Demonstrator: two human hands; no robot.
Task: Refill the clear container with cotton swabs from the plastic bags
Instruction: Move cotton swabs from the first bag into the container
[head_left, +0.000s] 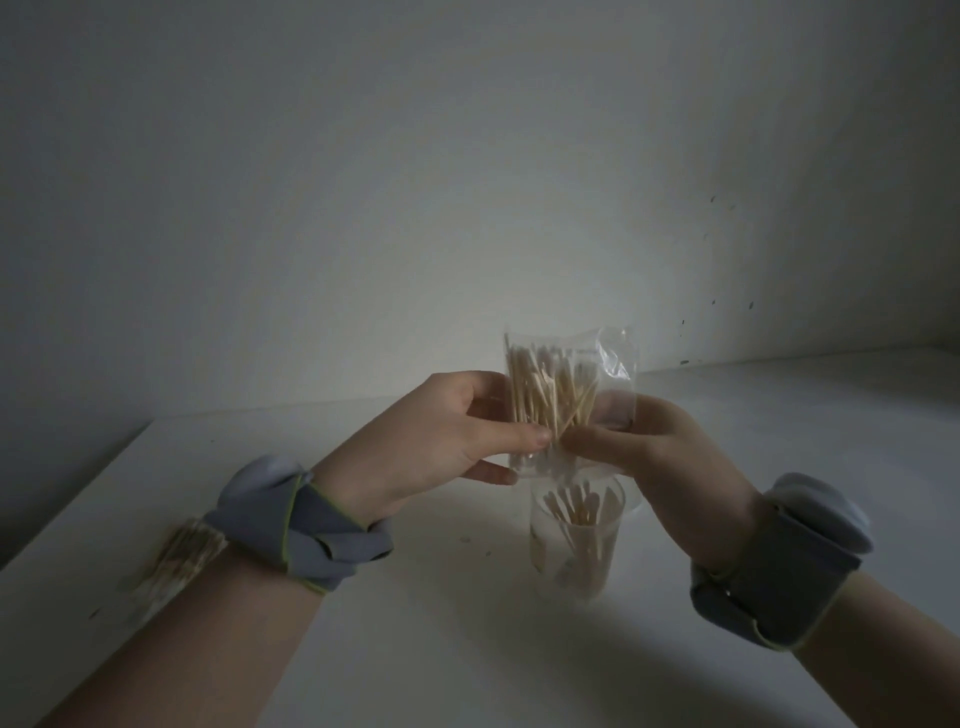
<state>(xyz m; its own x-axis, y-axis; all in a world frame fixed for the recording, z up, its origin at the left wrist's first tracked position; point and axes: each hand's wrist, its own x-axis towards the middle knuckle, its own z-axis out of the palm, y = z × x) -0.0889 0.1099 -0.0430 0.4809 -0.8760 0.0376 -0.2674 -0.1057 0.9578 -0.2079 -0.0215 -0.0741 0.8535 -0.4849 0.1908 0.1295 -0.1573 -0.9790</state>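
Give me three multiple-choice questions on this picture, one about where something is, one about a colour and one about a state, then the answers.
1. Where is the held plastic bag relative to the clear container?
A. just above it
B. lying inside it
C. underneath it

2. What colour are the swab sticks in the bag?
A. blue
B. pale tan
C. black

3. What state is the container in?
A. empty
B. partly filled with swabs
C. lidded and full

Answers:
1 A: the left hand and the right hand pinch the bag right over the container's mouth.
2 B: the sticks look like light wood.
3 B: some swabs stand loosely inside, with room left and no lid.
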